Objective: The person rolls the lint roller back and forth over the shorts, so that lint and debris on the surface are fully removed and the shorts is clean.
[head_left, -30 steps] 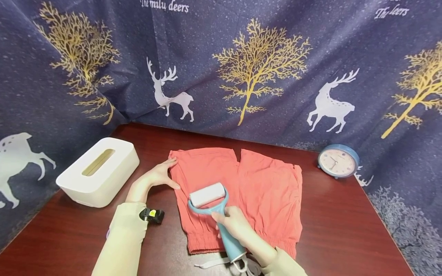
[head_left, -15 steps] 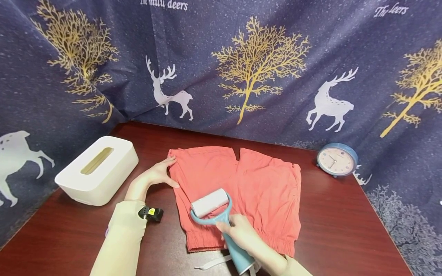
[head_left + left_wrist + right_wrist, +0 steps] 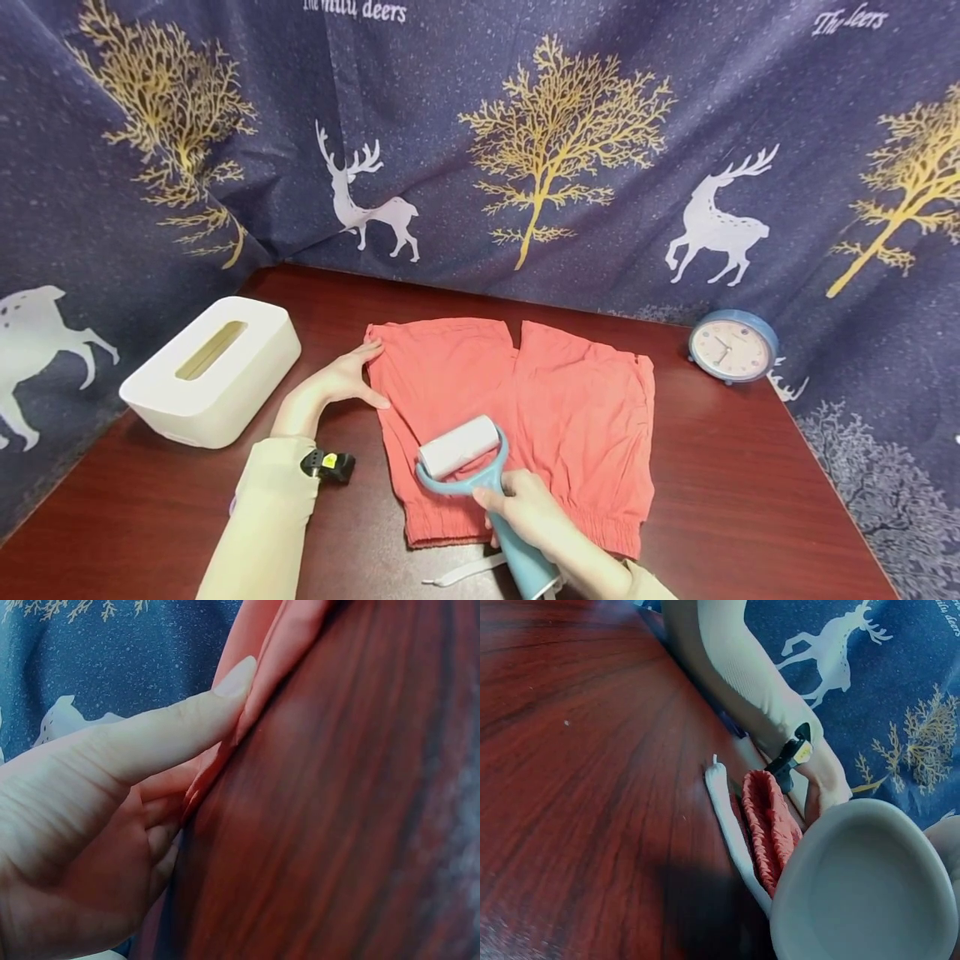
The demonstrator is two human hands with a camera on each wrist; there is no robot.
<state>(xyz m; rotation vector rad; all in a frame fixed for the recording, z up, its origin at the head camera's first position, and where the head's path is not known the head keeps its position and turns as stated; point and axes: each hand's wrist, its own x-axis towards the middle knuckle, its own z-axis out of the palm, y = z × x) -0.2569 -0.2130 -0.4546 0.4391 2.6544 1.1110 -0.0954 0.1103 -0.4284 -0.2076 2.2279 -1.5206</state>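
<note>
Shifted a touch nearer the body since the earlier frame: light-blue lint roller [image 3: 486, 481], with the right hand [image 3: 532, 508] riding along. No real change for the left hand [image 3: 341, 379]. Looks mid-job to me: roller down on the coral shorts [image 3: 525, 400], nothing put away. Can't tell rolled patches from untouched ones (zero visible fluff from up here), so no guess at a percentage. Could well be left to do: the half over on the right hand's right, judging purely by the roller's current spot.

Biggest first, then. Wood-grain table [image 3: 750, 500] under everything. Shorts next, laid out flat between the hands and on past the right one, legs pointing away, elastic waistband [image 3: 442, 525] nearest the body. White tissue box [image 3: 247, 383] left of the left hand, apart from it. Roller: white tube [image 3: 459, 447] just beyond the right hand, slightly to its left, handle [image 3: 525, 554] running back through the grip. Right fingers wrapped round that handle. Left hand spread, thumb and fingertips apart, resting along the shorts' side edge, not pinching. Smallest: white drawstring [image 3: 471, 570], just left of the handle end.
</note>
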